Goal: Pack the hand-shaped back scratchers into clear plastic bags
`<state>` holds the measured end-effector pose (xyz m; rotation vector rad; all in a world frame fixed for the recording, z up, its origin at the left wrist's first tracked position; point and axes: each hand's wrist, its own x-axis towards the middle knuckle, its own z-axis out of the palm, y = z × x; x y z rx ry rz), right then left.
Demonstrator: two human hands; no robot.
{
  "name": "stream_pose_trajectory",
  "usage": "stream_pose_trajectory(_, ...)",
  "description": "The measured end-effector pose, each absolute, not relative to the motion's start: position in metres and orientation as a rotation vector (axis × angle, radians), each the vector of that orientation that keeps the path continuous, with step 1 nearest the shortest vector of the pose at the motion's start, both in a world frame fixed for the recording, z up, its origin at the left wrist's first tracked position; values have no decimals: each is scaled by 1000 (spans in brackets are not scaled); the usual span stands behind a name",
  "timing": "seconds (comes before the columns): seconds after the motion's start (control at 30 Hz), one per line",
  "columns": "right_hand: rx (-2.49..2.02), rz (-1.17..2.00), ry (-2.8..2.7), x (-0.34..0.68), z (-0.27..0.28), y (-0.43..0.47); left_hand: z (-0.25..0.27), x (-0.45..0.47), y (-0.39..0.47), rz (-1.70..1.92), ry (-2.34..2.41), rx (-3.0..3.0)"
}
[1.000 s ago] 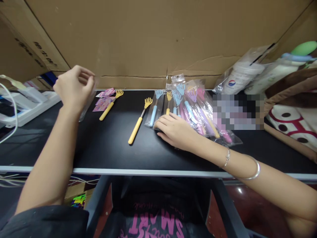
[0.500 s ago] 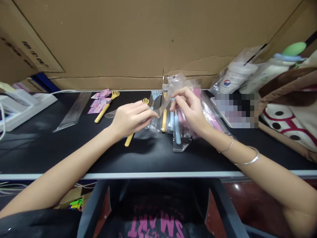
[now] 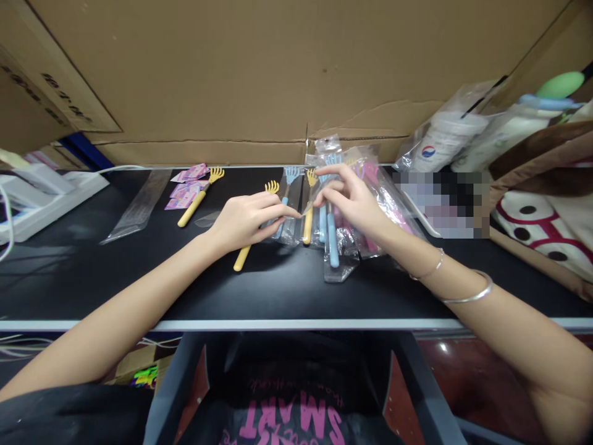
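A clear plastic bag point(image 3: 207, 219) lies stretched between my two hands, mostly hidden behind the left one. My left hand point(image 3: 248, 221) is closed on it, thumb and fingers together. At its opening end, my right hand point(image 3: 347, 194) pinches the film with bent fingers. Under my left hand sits a loose hand-shaped back scratcher with a yellow handle point(image 3: 241, 258). Below and beside my right hand are bagged back scratchers, including a yellow one point(image 3: 307, 225) and a blue one point(image 3: 332, 241). Pink bagged ones point(image 3: 370, 173) are partly hidden by that hand.
Left of my hands lie another yellow back scratcher point(image 3: 192, 208), pink printed cards point(image 3: 186, 194) and a stack of clear bags point(image 3: 139, 210). A power strip point(image 3: 60, 201) is at far left. On the right stand a bagged cup point(image 3: 451, 139), a bottle point(image 3: 523, 133) and a cloth bag point(image 3: 546, 228).
My right hand has moved slightly down and left, nearer my left fingertips. The plastic film between them is lower and less raised. The view has shifted a little.
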<state>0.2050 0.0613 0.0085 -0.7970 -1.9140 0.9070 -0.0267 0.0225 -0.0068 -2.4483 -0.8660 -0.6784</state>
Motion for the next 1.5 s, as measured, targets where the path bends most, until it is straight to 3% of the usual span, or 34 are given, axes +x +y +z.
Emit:
stream_pose_trajectory(0.6, -987, 433, -2155, 223, 16, 76, 1, -29, 22, -687, -1070, -2428)
stream_pose_trajectory(0.93, -648, -342, -2559, 194, 5, 28, -4, -23, 18, -573, -989, -2557)
stream_pose_trajectory(1.5, -746, -490, -2472, 198, 12, 26, -3, -23, 17, -639, -916, -2491)
